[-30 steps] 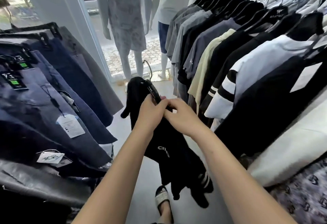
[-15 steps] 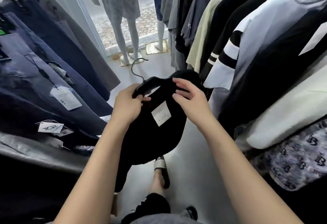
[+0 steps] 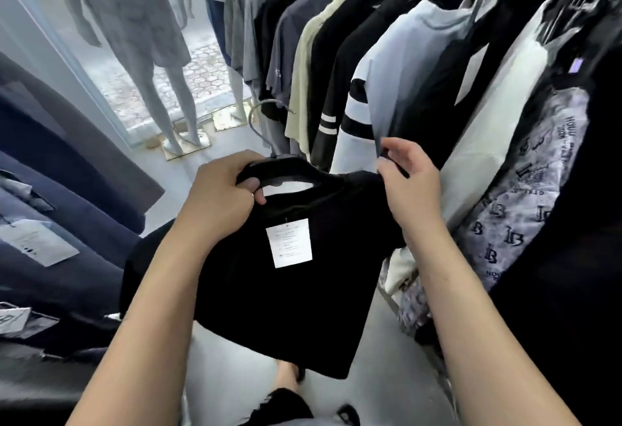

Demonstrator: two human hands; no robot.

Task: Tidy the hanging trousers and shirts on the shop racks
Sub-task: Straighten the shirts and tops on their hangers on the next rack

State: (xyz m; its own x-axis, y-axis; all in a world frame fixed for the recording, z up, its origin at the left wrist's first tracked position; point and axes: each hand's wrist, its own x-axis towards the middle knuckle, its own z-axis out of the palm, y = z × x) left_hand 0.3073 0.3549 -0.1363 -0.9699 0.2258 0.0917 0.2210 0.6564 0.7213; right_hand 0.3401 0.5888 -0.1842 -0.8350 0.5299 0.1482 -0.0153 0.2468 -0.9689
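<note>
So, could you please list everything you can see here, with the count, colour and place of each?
black shirt: one, black, centre, held up on a hanger.
hanger: one, black with a metal hook, inside the shirt's neck.
paper tag: one, white, on the shirt's front.
hanging shirts: many, grey, black, cream, pale blue and patterned, on the rack at right.
hanging trousers: several, navy and grey, with white tags, at left.
mannequins: two partly visible, pale, by the glass front at top left.
floor: one, light grey, between the racks.
left hand: one, grips the hanger's left shoulder.
right hand: one, pinches the shirt's right shoulder.
</note>
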